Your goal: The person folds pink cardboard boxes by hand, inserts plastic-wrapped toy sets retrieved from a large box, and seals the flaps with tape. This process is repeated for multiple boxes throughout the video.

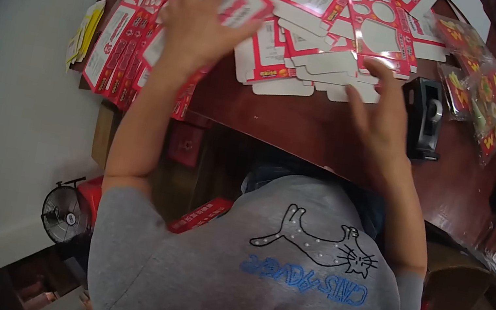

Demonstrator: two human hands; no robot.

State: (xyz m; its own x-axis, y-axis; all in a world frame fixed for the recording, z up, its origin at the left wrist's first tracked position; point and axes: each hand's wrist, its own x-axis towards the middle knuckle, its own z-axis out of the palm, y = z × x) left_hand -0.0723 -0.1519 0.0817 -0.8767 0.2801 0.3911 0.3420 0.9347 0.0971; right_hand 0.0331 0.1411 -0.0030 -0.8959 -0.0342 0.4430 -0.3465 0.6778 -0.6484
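My left hand is over the pile at the upper left, its fingers and thumb around a red and white printed cardboard box. Part of that box is covered by the hand. My right hand is open, thumb and fingers apart, close to the near edge of a heap of flat printed cartons. Under and beside my left arm lie overlapping rows of red and white cartons. A carton with round cut-out windows lies above my right hand.
A black tape dispenser stands right of my right hand on the dark red table. Clear bags of colourful items lie further right. Yellow packets sit at the left edge, and a black fan is below.
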